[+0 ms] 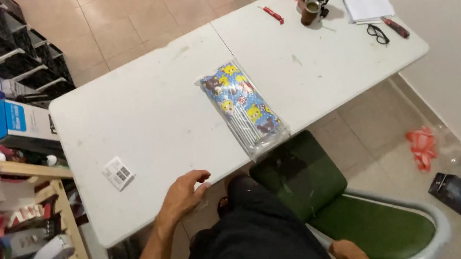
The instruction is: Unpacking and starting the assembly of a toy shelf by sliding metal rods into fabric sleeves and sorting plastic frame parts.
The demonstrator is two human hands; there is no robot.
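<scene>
Two bare hands, one white folding table (157,113).

Left hand (183,194) rests at the table's near edge, fingers loosely curled and grasping nothing. Clear packet of cartoon-print strips (243,107) lies mid-table, well beyond that hand. Right hand (350,255) touches the green chair (361,221) beside the table; its fingers seem released, though partly cut off.

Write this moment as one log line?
left hand: table edge, empty | right hand: green chair | mask pack: on table, untouched
</scene>
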